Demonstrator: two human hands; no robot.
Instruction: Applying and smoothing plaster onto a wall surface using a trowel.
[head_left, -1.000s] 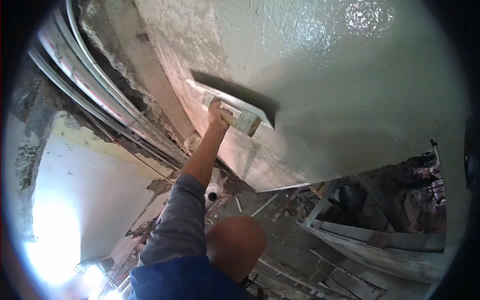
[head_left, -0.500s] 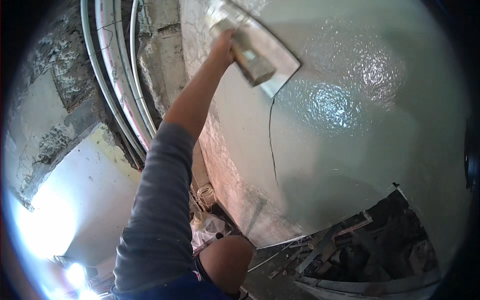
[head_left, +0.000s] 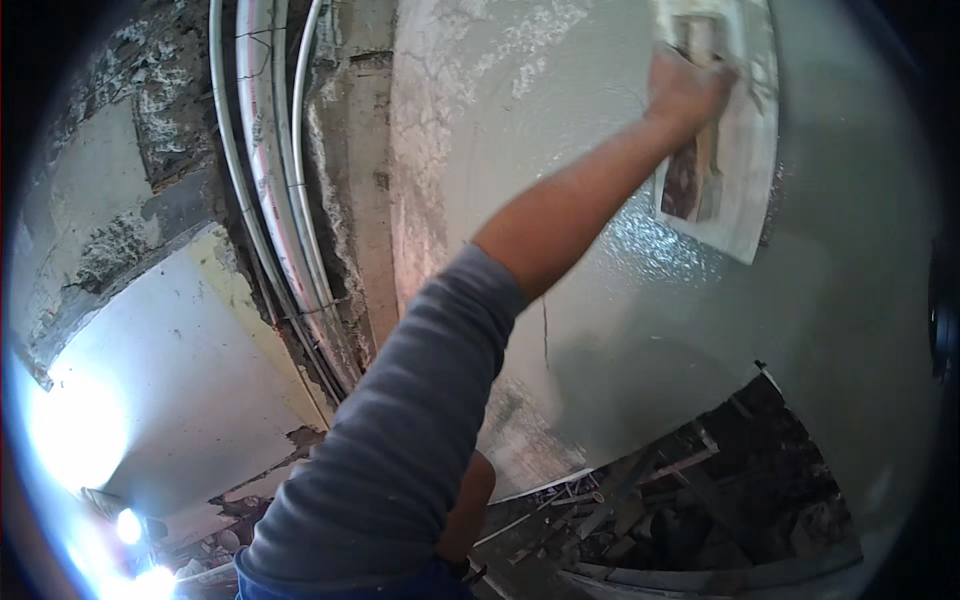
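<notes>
At the far left, harsh white light [head_left: 78,430] glares beside a pale wall panel [head_left: 185,370], with broken, rough grey masonry [head_left: 110,150] above it. Next to that, a bundle of pipes [head_left: 270,180], white and grey, runs down a ragged channel, bound here and there with thin wire. A bare concrete strip [head_left: 362,190] stands just to their right.

From the lower edge rises the person's arm in a grey sleeve [head_left: 390,420], slanting up to the right, with a bent knee [head_left: 480,490] partly hidden behind it. Beyond spreads a wall [head_left: 600,370], patchy and pale along its left side, smooth grey-green and glistening farther over; a thin dark line [head_left: 546,340] drops down it near the forearm.

At the upper right, the left hand [head_left: 690,85] is clenched round the handle of a broad, pale trowel [head_left: 745,215], which stands lengthwise, nearly upright, over the shiny part of the wall. I cannot tell whether its whole face touches. The other hand is out of sight, so I cannot tell its state. Below the trowel, well apart, a dark opening shows jumbled debris [head_left: 690,490] above a pale curved ledge [head_left: 720,583].
</notes>
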